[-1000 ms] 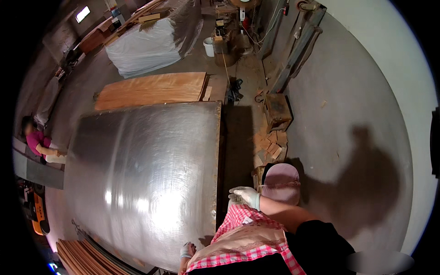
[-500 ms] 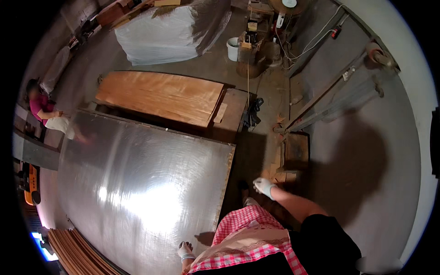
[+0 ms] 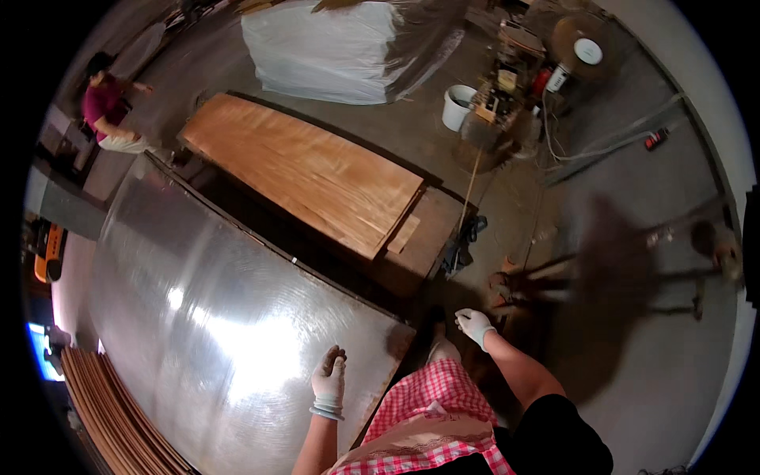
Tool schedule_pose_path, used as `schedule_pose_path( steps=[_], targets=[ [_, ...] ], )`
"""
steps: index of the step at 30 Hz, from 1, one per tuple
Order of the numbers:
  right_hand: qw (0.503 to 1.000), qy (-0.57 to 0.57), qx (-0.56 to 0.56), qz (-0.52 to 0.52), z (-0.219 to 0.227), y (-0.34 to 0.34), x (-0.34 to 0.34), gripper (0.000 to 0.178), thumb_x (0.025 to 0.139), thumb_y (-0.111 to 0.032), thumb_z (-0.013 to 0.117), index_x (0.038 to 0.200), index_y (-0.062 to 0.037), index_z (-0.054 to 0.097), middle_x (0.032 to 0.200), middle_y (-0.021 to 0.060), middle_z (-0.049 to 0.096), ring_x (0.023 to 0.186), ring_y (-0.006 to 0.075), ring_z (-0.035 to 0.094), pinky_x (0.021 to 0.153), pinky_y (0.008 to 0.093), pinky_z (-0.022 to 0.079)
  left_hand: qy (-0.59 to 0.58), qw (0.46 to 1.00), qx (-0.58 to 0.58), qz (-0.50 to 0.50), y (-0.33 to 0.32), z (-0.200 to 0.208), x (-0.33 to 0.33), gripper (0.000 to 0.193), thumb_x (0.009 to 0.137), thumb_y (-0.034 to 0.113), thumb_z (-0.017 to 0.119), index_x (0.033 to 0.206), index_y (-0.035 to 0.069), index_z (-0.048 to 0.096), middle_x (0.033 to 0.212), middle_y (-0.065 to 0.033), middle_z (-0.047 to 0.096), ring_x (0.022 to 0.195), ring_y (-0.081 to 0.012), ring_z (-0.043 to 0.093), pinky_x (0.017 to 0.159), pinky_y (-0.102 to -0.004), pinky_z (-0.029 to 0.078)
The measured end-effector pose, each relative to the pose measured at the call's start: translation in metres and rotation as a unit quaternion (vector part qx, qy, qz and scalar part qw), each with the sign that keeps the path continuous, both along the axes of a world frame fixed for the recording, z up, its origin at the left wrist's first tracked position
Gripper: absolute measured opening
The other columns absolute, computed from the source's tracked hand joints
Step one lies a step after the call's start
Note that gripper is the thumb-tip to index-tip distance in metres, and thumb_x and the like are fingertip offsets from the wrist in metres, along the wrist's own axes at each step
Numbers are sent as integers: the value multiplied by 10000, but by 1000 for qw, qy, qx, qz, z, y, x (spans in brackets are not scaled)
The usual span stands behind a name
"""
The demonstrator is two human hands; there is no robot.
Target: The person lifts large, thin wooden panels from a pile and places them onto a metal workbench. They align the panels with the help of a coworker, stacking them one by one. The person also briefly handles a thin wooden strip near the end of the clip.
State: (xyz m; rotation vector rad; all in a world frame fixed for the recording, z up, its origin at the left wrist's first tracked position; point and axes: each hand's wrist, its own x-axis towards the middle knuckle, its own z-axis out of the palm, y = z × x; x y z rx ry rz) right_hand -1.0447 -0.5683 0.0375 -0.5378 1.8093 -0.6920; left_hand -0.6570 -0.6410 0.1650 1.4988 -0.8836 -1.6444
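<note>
Large shiny metal sheet [image 3: 222, 317] fills the left and lower centre of the frame, lying flat with a bright glare patch near its middle; its right corner sits at lower centre, just left of the person's apron; left hand [image 3: 328, 378], in a pale glove with bangles at the wrist, rests palm-down on the sheet near that corner, fingers spread flat, gripping nothing; right hand [image 3: 476, 324], also gloved, hangs in the air right of centre, off the sheet and well apart from the left one, fingers loosely curled and holding nothing; red-and-white checked apron [image 3: 423, 412] at the bottom centre between the two forearms.

Above the sheet, past a dark gap, a long stack of reddish-brown wood veneer [image 3: 305, 178] runs diagonally from upper left toward centre, resting on a darker wooden board; a second pile of thin wood sheets [image 3: 111, 419] shows edge-on at the lower left rim; a big bundle wrapped in white plastic [image 3: 332, 51] lies at top centre; a white bucket [image 3: 459, 107] stands beside a cluttered machine [image 3: 507, 87] at upper right; another person in a magenta top [image 3: 107, 107] stands at the far upper left, beyond the sheet's far end; grey concrete floor [image 3: 649, 356] at right.
</note>
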Motion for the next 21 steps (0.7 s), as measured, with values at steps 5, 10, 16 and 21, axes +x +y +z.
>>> schedule_pose_path(
  steps=[5,10,16,21],
  targets=[
    [998,-18,60,-7,-64,-133,-77,182,920,-157,479,1047,-69,575,829,33,597,673,114,538,623,261,460,-27,999,-33,-3,-91,-35,-96,391,879,57,553,1248,-39,467,1146,-117,585,1044,-173,560,918,-263,427],
    [949,246,68,185,-146,-301,-134,358,874,-341,517,1056,-42,592,1038,159,622,953,276,598,827,371,465,-83,988,63,111,-180,-153,-181,513,858,108,606,1294,-60,394,1219,-141,519,1111,-178,502,926,-258,405],
    [897,363,29,251,-228,-461,-177,603,847,-370,545,1332,-51,384,1300,225,450,1180,363,453,986,405,375,-419,896,119,86,-265,-310,-224,620,812,358,582,1266,-34,429,1222,-267,477,1135,-395,457,963,-394,381],
    [871,417,-5,259,-308,-549,-205,762,820,-432,587,1368,11,296,1360,235,375,1235,364,398,1014,397,350,-447,865,199,107,-317,-399,-231,677,806,425,594,1255,-52,423,1203,-288,489,1132,-399,465,955,-400,389]
  ],
)
